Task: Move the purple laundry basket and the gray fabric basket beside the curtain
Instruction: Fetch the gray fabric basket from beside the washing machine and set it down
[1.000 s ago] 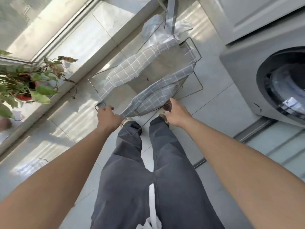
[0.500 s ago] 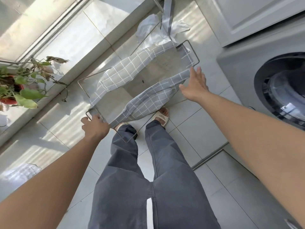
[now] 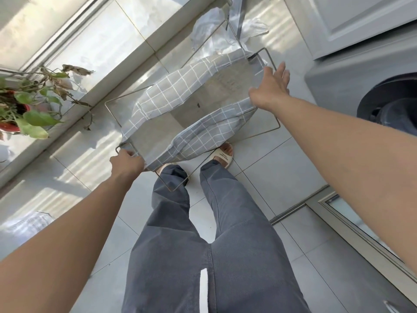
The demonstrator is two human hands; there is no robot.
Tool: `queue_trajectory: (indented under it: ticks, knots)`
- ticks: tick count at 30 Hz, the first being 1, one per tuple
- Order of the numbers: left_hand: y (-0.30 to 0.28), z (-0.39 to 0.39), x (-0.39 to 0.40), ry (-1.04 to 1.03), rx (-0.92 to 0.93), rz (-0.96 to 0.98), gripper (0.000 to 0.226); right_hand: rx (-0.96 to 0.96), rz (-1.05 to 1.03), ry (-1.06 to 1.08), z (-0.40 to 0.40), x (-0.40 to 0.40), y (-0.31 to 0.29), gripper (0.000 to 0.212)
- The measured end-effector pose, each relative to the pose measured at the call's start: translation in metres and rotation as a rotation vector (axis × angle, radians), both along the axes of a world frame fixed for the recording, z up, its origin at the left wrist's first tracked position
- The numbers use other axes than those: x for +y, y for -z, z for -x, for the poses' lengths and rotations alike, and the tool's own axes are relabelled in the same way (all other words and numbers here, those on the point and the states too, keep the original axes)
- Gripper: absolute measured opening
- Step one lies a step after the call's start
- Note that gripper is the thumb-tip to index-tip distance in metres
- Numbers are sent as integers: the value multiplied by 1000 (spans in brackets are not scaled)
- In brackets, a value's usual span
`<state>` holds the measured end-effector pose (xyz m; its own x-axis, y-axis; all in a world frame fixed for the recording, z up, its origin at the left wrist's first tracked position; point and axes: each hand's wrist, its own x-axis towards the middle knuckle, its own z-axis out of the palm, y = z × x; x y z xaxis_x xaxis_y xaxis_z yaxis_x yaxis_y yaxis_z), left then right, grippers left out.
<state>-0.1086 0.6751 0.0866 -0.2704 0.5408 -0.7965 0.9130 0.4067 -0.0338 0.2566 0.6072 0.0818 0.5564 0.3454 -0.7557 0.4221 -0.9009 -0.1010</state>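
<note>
The fabric basket (image 3: 180, 105) — gray check cloth slung on a thin wire frame — sits mid-scene over the tiled floor (image 3: 282, 168), just beyond the person's feet; whether it rests on the floor cannot be told. The left hand (image 3: 127, 163) grips the frame's near-left corner, fingers curled round the wire. The right hand (image 3: 269, 88) lies at the far-right end, fingers straight and slightly spread, palm against the cloth edge beside the wire loop. A sandal (image 3: 222, 155) shows under the near edge of the cloth. Washer (image 3: 372, 91) at right, close to the basket. Potted plant (image 3: 24, 105) at left by the window sill. Crumpled white plastic (image 3: 209, 26) lies beyond the basket's far end.
</note>
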Motion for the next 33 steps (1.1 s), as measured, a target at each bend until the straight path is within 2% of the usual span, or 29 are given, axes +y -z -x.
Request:
queue_trajectory:
  ticks: [2,6,10,12,18,21,23,26,29,33]
  knots:
    - [2,0,0,-43,-37,-11,18,-3,21,-1,0,6,3,67]
    - [12,3,-2,-210,-102,-20,30,17,57,-5,0,9,9,62]
    - [17,5,-4,-298,-130,-28,11,-7,14,23,-2,9,9,64]
    - [19,9,0,-333,-149,-43,9,9,-12,60,-2,9,8,61]
    - [17,18,8,-507,-174,-37,21,-18,-80,109,-7,1,-1,43]
    - [9,23,7,-549,-196,-63,16,-90,-118,182,-9,-4,-10,51]
    - [3,27,7,-569,-200,-115,26,-114,-146,245,-10,-11,-17,53]
    - [-10,24,9,-559,-245,-202,31,-115,-176,330,-3,-25,-28,51]
    - [-26,13,11,-499,-311,-264,30,-124,-147,316,18,-37,-34,45]
    - [-51,7,21,-504,-345,-268,39,-134,-76,343,49,-41,-47,39]
